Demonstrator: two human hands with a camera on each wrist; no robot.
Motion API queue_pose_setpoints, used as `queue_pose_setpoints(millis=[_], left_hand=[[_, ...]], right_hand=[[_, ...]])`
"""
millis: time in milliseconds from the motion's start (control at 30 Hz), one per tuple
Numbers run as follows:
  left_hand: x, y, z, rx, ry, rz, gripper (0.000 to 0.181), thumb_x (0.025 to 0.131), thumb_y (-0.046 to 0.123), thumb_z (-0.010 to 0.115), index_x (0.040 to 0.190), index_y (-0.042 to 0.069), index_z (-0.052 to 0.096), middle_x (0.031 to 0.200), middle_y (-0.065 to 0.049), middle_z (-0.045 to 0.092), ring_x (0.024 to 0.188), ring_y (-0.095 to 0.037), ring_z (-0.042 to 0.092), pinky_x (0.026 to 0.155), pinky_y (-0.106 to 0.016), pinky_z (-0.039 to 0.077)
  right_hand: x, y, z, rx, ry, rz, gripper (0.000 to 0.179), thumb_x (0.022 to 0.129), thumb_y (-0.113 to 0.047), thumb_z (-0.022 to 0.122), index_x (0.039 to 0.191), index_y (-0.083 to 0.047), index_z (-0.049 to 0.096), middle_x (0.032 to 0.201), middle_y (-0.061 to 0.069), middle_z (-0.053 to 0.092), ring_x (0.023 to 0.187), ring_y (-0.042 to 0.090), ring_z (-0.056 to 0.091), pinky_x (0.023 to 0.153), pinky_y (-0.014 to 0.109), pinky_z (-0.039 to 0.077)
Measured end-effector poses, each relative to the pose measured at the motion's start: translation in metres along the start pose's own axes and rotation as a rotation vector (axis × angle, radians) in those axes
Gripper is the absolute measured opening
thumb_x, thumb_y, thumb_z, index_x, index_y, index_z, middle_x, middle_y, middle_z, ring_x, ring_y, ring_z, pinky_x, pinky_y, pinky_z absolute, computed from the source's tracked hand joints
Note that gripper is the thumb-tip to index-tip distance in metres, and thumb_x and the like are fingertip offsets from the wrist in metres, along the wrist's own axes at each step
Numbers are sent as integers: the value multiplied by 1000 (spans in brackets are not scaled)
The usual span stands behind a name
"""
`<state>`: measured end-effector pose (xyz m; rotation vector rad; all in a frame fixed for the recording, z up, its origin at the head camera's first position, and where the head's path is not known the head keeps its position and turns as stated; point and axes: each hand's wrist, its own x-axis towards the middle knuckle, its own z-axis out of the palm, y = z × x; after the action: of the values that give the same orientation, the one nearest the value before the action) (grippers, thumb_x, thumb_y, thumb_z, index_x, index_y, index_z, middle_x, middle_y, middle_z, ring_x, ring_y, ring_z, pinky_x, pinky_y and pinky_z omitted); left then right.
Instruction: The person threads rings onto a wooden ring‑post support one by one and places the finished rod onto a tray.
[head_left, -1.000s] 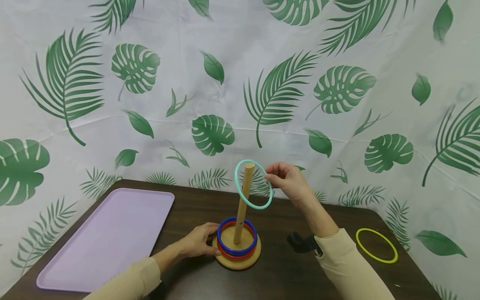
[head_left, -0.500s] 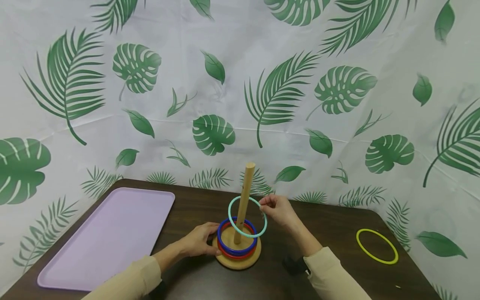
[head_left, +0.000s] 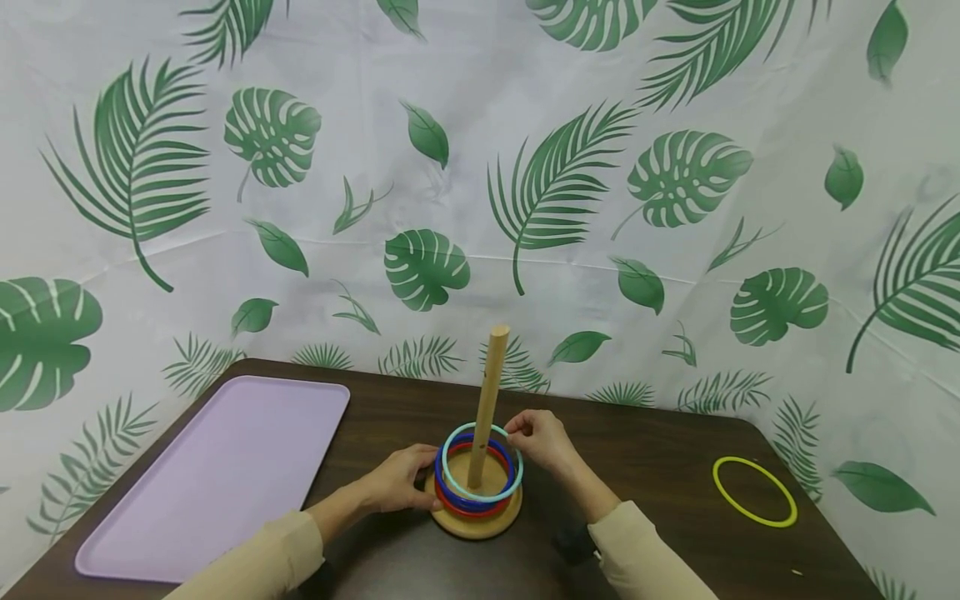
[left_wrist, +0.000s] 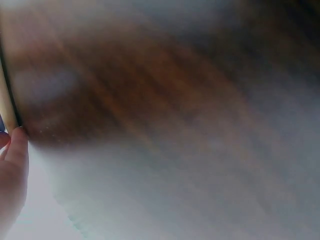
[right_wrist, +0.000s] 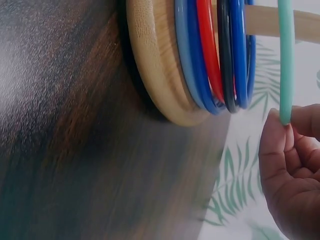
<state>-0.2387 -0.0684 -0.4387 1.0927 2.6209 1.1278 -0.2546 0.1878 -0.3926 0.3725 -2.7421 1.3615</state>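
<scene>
A wooden stand [head_left: 491,375] with an upright peg carries a stack of rings at its foot. My left hand [head_left: 397,482] holds the left side of its round base, thumb in front; a thumb or fingertip at the base's edge shows in the left wrist view. My right hand [head_left: 542,442] pinches a turquoise ring [right_wrist: 286,60] between thumb and forefinger. That ring surrounds the peg, a little above the stack. In the right wrist view the stack has blue rings [right_wrist: 240,60], a red ring [right_wrist: 207,50] and a dark ring [right_wrist: 226,55].
A pale purple tray [head_left: 217,475] lies on the left of the dark wooden table [head_left: 615,467]. On the right lies a yellow ring [head_left: 782,524]. Behind the table hangs a white cloth [head_left: 450,200] printed with green leaves.
My right hand has lowered the turquoise ring from the peg's top to just above the stack. The left hand has stayed at the base.
</scene>
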Motion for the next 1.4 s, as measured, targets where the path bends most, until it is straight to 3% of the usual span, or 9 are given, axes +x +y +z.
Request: queue_pose_setpoints(millis=[500,900,1233,1400], left_hand=[[-1,1,0,-18,3,-18,63,72,23,80,124,-5,57,128,-20,54,120,-36,49,102,-48,42],[-1,2,-1,-10,9,-30,63,72,20,79,126,-5,56,128,-20,53,120,-36,50,102,-51,41],[-1,3,-2,-4,12,5,63,72,21,79,125,-5,56,127,-21,54,119,-38,50,101,-48,43],[-1,2,-1,2,10,-8,64,73,22,79,126,-5,56,128,-20,54,120,-37,49,102,-50,41]], right_hand=[[0,1,13,-89,48,35,4,75,1,69,78,1,67,65,0,61,59,6,49,50,18,42],[-1,4,19,12,32,90,3,78,1,67,79,1,64,62,-2,57,52,7,50,43,21,48],[-3,6,18,59,25,109,3,80,2,66,81,2,63,65,0,59,56,10,54,46,25,53],[-4,11,15,131,7,103,6,83,-1,65,86,4,64,69,4,61,59,12,56,50,27,54]])
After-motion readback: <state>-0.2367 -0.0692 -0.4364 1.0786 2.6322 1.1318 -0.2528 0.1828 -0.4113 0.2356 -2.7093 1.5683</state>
